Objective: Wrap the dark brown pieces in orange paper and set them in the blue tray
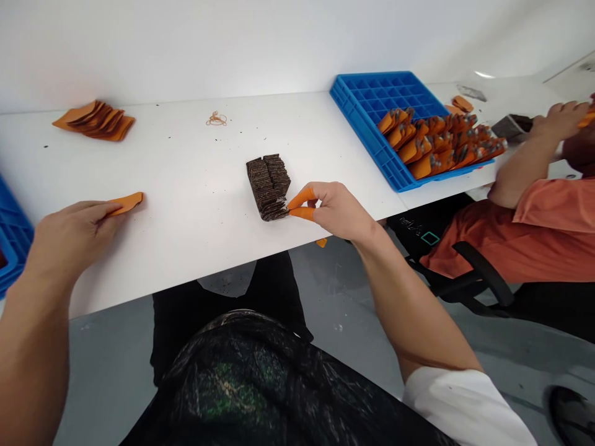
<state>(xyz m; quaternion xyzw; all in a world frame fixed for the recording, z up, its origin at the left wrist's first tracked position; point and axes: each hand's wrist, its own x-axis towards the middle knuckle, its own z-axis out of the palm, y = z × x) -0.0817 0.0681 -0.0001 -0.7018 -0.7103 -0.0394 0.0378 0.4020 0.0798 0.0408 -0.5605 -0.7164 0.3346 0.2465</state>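
Note:
On the left of the white table, my left hand (69, 238) is closed on a flat orange pouch (127, 202), which sticks out past the fingertips. My right hand (332, 210) wears orange finger cots on thumb and forefinger. Those two fingers pinch at the near right corner of a block of thin dark brown pieces (268, 183), packed upright in two rows. Between the fingertips seems to be the edge of one thin dark piece, though it is too small to make out fully. The other fingers are curled behind.
A fanned pile of orange pouches (95, 121) lies at the back left, with rubber bands (217, 119) nearer the middle. A blue divided crate (367, 139) at right holds many filled orange pouches. Another blue crate (12, 226) borders the left. A co-worker's arm (525, 152) is at far right.

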